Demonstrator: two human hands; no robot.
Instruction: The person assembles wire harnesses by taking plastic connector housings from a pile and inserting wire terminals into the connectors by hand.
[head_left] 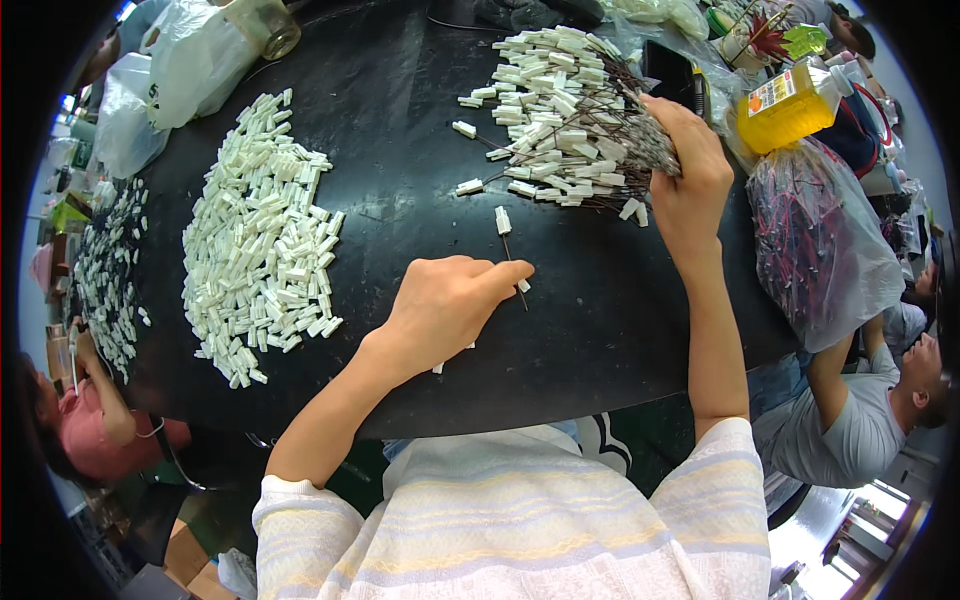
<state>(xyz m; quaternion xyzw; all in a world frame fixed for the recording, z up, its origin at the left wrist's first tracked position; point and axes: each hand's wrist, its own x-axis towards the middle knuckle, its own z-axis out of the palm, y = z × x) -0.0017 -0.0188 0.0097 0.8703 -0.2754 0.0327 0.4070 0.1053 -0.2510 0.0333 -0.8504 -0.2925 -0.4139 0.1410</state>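
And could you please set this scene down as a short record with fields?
Left hand: fingertips at a thin wire with a white connector; grip unclear
Right hand: at the wire ends of the wired bundle; grip unclear
Left of the hands: pile of loose white pieces
Far right: bottle of orange-yellow liquid; clear bag of wires
Surface: black table

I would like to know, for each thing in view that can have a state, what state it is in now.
Left hand: fingers bent, fingertips at a small wired piece
Right hand: curved over the wire ends
Left pile of white pieces: loose, heaped
Right pile of white pieces: heaped, dark wires attached
Bottle: holding yellow-orange liquid
Clear bag: bulging with wires
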